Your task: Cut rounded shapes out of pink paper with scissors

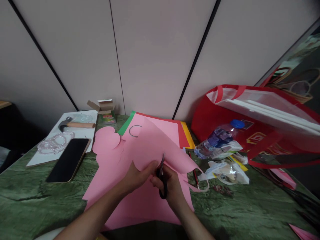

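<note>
A large sheet of pink paper (152,143) is lifted and bent over the table, with a narrow cut strip curling off to its right. My left hand (142,173) grips the near edge of this sheet between thumb and fingers. Black-handled scissors (162,181) are in my right hand (171,185), the blades pointing away from me and meeting the paper. Both hands are close together. Under the sheet lies more pink paper (140,206), and cut rounded pink shapes (106,140) rest at the left.
To the left are a phone (68,160), a hammer (77,124), clear beads (56,141) and a small open box (107,113). On the right stand a water bottle (217,140), plastic packets (230,171) and a red bag (225,100). A pencil (195,175) lies beside the paper.
</note>
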Tool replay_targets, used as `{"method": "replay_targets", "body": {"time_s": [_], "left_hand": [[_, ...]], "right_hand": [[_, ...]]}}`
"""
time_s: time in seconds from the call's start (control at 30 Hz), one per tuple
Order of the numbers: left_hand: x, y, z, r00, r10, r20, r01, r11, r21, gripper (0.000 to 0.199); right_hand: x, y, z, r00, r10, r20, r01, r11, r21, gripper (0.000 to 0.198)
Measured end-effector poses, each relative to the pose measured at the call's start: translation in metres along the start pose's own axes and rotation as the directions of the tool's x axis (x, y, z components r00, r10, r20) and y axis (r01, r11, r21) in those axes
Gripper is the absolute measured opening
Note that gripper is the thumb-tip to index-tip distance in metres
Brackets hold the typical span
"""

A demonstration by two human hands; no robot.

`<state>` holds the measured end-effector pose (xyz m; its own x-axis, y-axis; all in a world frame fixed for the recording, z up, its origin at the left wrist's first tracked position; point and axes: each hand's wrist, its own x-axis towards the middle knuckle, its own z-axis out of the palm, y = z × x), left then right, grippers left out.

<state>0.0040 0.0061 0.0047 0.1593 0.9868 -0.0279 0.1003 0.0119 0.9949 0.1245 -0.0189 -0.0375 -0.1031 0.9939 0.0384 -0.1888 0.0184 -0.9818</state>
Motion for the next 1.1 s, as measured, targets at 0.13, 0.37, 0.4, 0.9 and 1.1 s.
{"method": "replay_targets", "body": {"time_s": [0.13,0.37,0.4,0.9,1.1], "left_hand": [[-0.0011,-0.0053,0.0001,0.999,0.021,0.031,-0.022,0.999,0.026,0.015],[-0.0001,-0.0073,-0.0004,0.999,0.003,0.047,-0.004,1.0,0.029,0.014],[-0.0001,-0.0072,-0.0005,0.999,0.007,0.049,-0.008,1.0,0.03,0.015],[0.0003,-0.0071,-0.0027,0.998,0.04,0.048,-0.041,0.999,0.008,0.012],[0.0005,-0.0087,-0.0043,0.999,0.014,0.038,-0.015,0.999,0.032,0.011]], "right_hand": [[0.0019,-0.0023,-0.0027,0.999,-0.044,0.006,0.044,0.999,0.011,0.027],[0.002,0.0004,-0.0033,0.998,-0.047,0.04,0.044,0.996,0.073,0.026],[0.0021,0.0013,-0.0036,0.997,-0.055,0.046,0.052,0.996,0.073,0.026],[0.0017,-0.0018,-0.0035,0.999,-0.014,0.04,0.013,0.999,0.04,0.025],[0.0016,0.0005,-0.0047,1.0,0.023,0.006,-0.023,1.0,0.01,0.026]]}}
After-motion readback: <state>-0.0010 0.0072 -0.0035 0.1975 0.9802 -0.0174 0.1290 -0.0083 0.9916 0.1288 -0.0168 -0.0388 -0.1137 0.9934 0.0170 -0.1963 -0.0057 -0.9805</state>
